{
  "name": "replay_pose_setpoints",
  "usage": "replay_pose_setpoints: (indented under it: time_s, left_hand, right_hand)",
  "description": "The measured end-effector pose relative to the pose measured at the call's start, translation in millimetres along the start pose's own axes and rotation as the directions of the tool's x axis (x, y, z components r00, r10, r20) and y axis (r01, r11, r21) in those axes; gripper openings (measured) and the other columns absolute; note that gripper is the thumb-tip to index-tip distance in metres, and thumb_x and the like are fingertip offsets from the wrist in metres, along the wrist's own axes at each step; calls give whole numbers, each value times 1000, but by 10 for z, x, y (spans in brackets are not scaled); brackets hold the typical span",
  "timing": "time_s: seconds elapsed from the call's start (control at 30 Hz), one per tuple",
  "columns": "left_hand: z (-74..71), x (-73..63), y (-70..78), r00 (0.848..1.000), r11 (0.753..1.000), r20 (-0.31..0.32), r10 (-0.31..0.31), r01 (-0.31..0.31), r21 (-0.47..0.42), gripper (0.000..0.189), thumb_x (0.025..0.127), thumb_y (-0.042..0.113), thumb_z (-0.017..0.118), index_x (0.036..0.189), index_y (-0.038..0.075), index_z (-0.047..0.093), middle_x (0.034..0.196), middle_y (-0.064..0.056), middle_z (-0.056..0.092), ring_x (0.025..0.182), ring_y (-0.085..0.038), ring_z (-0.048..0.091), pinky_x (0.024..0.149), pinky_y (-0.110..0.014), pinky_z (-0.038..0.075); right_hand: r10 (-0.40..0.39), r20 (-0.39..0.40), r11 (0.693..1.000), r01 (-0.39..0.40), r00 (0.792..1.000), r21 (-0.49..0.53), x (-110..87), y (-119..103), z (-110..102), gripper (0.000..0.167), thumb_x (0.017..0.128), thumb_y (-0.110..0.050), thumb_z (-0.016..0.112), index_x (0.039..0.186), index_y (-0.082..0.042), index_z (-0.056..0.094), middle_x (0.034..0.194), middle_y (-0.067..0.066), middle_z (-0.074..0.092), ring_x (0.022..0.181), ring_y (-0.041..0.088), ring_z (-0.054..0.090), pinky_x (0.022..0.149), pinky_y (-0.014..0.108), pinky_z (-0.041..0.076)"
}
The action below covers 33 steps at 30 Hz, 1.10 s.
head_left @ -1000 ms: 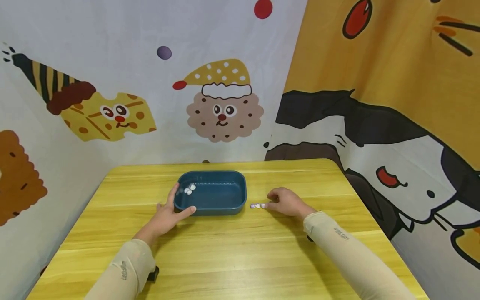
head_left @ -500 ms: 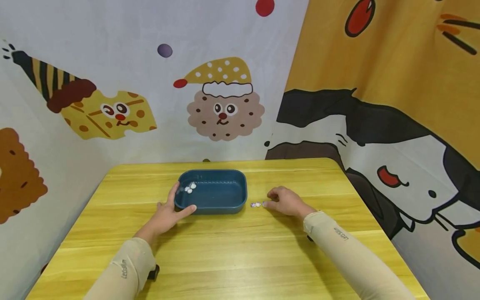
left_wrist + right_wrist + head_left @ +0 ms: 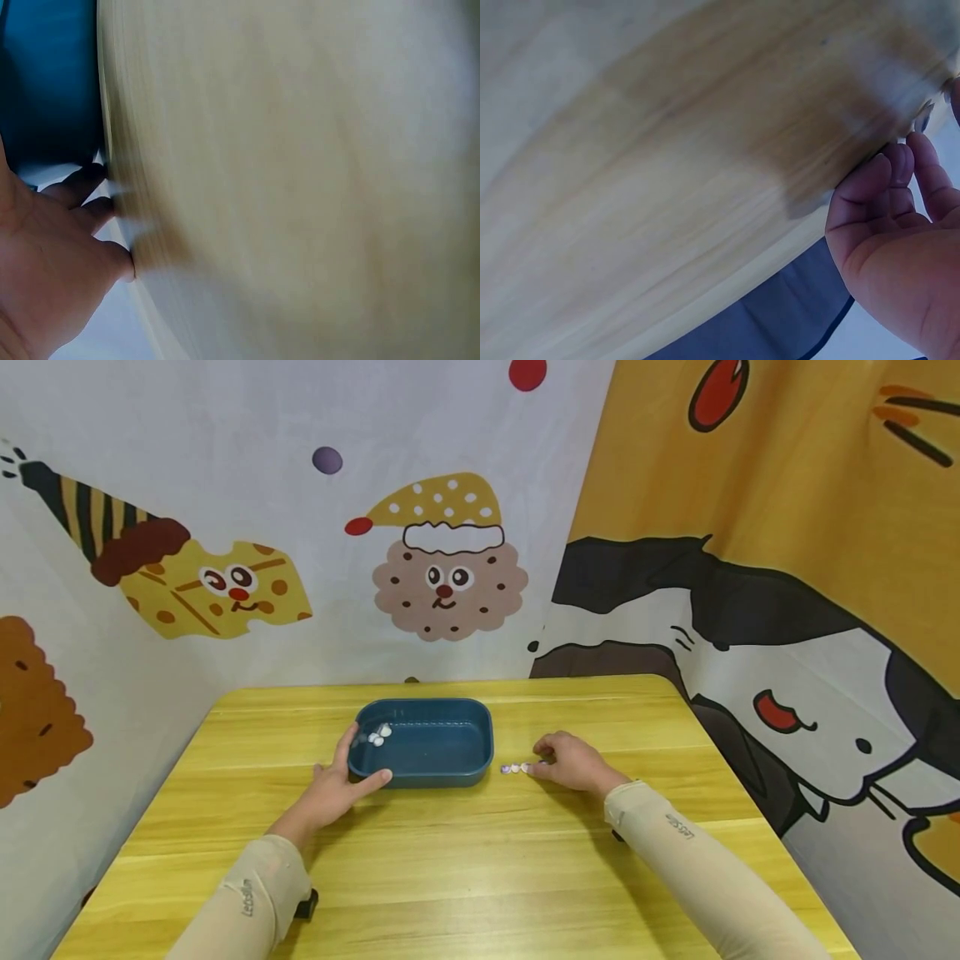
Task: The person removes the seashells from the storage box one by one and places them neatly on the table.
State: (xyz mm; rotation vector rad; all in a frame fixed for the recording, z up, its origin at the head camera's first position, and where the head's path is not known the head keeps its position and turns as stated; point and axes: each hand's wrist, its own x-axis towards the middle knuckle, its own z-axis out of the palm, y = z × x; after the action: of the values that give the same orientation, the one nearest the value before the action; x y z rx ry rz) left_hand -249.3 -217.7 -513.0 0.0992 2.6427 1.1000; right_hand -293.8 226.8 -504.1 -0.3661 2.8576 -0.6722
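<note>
A dark blue rectangular tray [image 3: 420,777] stands on the table, with several small white pieces [image 3: 378,741] inside its left end. My left hand [image 3: 330,795] lies at the tray's left front corner, fingers along the left wall and thumb on the near rim. Right of the tray is a short row of small, rounded white pieces [image 3: 514,768] with purple marks. My right hand [image 3: 573,764] is at the row's right end, thumb and forefinger pinching one such piece [image 3: 925,117], mostly hidden by the fingers. The other right-hand fingers curl in toward the palm.
The yellow wood-grain table [image 3: 450,877] has its far edge close to a cartoon-printed cloth [image 3: 262,410]. More printed cloth [image 3: 750,635] hangs along the right side. Both forearms wear beige sleeves [image 3: 720,877].
My right thumb and forefinger shift slightly at the right end of the row, and the end pieces move a little there. My left hand and the tray stay put.
</note>
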Motion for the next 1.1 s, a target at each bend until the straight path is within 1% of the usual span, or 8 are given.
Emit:
replay_pose_setpoints:
  time_s: [0.07,0.23,0.47,0.63,0.77,0.9,1.0,1.1]
  left_hand:
    - [-4,-8,-7,1000,1000,-5,3,-3,0,122,93,79,61,167,38,-26,166,-39,32,150,-76,-13,119,-87,-1]
    - [-18,-31,-34,1000,1000,-8,1,-1,7,121,94,79,61,166,40,-28,166,-40,31,150,-77,-12,118,-88,0]
    - [-49,-49,-68,1000,1000,-13,-18,18,11,122,93,81,61,167,39,-27,164,-40,34,150,-76,-12,118,-89,4]
    - [-67,-78,-88,1000,1000,-15,-26,26,14,122,93,81,61,167,39,-27,164,-40,35,150,-76,-12,118,-88,3]
    - [-64,-100,-89,999,999,-13,-30,30,19,122,93,80,61,166,40,-28,164,-40,36,149,-77,-11,118,-89,5]
    - [-30,-90,-57,1000,999,-12,-28,29,16,121,92,82,61,165,43,-28,164,-39,35,151,-76,-10,118,-88,8]
    - [-11,-68,-26,1000,1000,-9,-20,20,11,121,91,82,61,165,45,-28,166,-39,32,151,-76,-10,117,-89,10]
    - [-13,-52,-6,1000,1000,-5,-13,13,-2,121,91,83,61,164,47,-28,168,-37,29,152,-75,-12,118,-89,10]
  right_hand:
    - [-2,-1,1000,2,1000,5,9,-12,5,47,98,-43,79,131,-11,73,125,6,73,117,25,69,106,49,56]
    - [-10,7,998,9,1000,61,13,-20,1,49,100,-46,75,133,-9,71,129,9,73,120,27,68,105,50,56]
    - [41,-24,973,-34,999,230,19,-19,-126,53,111,-50,54,142,-8,66,135,13,72,125,32,67,103,52,57]
    - [50,-77,954,-25,996,298,116,-259,-324,60,110,-58,50,146,-12,62,143,13,68,133,35,63,109,56,54]
    - [-9,-118,956,43,993,289,254,-665,-437,49,110,-53,56,139,-16,67,137,8,71,126,31,66,104,51,57]
    - [-82,-134,976,106,988,188,308,-945,-384,32,110,-39,62,129,-16,74,124,5,75,110,26,70,94,45,60]
    - [-91,-128,989,105,988,105,268,-846,-274,28,109,-33,63,125,-13,75,119,6,76,105,25,71,92,46,61]
    - [-17,-126,997,26,992,74,188,-557,-178,29,109,-30,64,125,-8,74,117,9,77,102,25,72,91,46,61]
